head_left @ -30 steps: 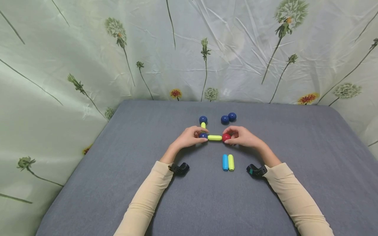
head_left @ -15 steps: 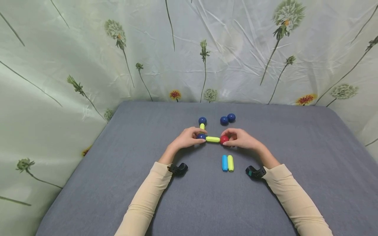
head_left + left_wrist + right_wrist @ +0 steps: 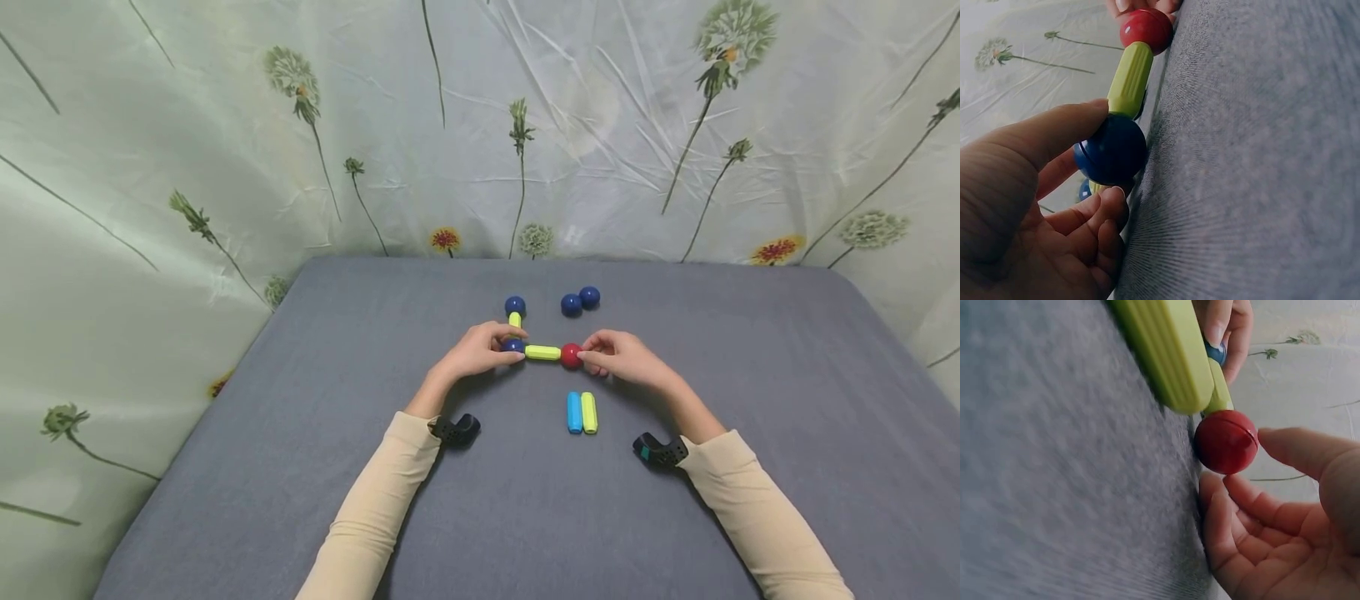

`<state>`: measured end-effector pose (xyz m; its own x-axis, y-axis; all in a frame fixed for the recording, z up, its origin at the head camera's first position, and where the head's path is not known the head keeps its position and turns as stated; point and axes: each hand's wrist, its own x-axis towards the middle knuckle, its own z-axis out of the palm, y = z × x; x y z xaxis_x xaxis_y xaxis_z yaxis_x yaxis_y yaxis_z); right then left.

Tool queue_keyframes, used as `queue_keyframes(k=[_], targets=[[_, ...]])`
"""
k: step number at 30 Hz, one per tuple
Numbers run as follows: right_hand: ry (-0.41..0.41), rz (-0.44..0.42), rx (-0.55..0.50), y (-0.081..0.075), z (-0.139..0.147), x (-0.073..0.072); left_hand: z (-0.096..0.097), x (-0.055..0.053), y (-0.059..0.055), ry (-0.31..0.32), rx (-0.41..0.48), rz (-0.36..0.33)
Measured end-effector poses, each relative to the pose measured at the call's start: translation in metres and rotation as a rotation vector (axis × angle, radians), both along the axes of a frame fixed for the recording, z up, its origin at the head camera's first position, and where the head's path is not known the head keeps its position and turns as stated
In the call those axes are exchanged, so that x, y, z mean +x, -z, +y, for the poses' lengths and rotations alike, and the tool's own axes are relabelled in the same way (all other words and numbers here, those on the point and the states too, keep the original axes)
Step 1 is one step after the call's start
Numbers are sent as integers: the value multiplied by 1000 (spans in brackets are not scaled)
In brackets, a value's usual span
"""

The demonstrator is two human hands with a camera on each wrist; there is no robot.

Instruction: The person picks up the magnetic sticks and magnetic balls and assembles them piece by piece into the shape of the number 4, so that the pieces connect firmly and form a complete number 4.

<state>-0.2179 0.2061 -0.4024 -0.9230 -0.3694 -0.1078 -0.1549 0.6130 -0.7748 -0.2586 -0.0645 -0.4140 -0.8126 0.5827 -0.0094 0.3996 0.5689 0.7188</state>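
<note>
My left hand (image 3: 480,348) holds a glossy blue ball (image 3: 1112,150) between thumb and fingers. From this ball one lime-green stick (image 3: 542,352) runs right to a red ball (image 3: 571,356). Another lime stick (image 3: 514,320) reaches back to a second blue ball (image 3: 514,306), so the joined pieces make an L on the cloth. At the red ball's right side is my right hand (image 3: 621,358), its thumb tip right at the ball and its fingers loosely bent beside it, not wrapped round it. The left fingers hide part of the corner ball.
Nearer me, a blue stick (image 3: 574,412) and a lime stick (image 3: 589,413) lie side by side on the grey cloth-covered table (image 3: 480,517). Behind the right hand sit two loose blue balls (image 3: 581,301). A flower-print curtain (image 3: 615,167) hangs along the back and left.
The right hand has loosened from the red ball and drawn slightly right, its fingers off the ball's far side. The left hand keeps its hold; the joined pieces have barely shifted.
</note>
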Motion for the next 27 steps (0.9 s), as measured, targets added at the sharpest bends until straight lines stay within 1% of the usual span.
queue_keyframes(k=[6, 12, 19, 23, 27], targets=[[26, -3, 38, 0, 0, 10, 0, -1, 0, 3, -2, -7], [3, 3, 76, 1, -4, 23, -1, -1, 0, -1, -7, -17], [-49, 68, 126, 0, -12, 34, -2, -1, -1, -7, -8, -20], [-63, 88, 143, -1, -16, 38, -2, -1, 0, -8, -1, -19], [-57, 105, 182, -1, -22, 43, -1, -1, 1, -8, 2, -22]])
